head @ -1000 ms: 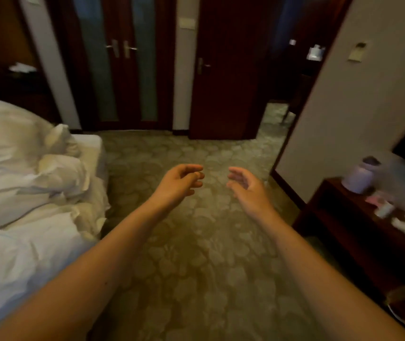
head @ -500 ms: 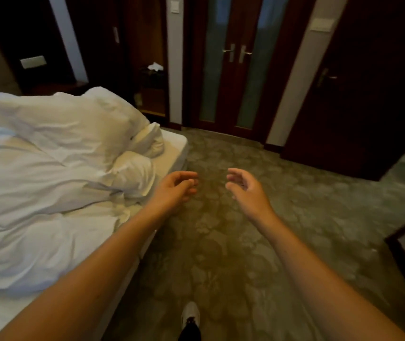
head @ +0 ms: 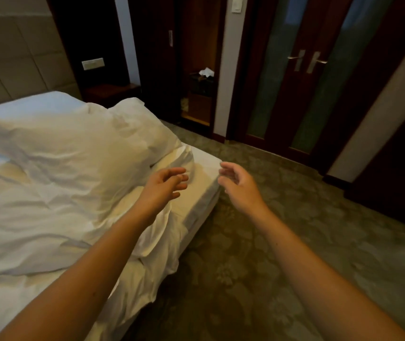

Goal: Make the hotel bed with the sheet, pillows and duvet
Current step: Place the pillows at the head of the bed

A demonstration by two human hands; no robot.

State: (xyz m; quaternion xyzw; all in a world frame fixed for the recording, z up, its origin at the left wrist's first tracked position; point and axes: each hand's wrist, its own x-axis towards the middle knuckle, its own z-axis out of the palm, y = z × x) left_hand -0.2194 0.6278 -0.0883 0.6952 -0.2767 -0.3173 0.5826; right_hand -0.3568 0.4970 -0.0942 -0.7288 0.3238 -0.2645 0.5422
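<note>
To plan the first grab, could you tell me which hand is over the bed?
The left hand: it hovers over the rumpled white bedding; the right hand is past the mattress corner, above the carpet.

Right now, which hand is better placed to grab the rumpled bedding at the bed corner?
Left, probably. The left hand hovers empty, fingers loosely spread, directly above the rumpled bedding near the mattress corner. The right hand, also empty, hangs beyond that corner over the carpet.
</note>
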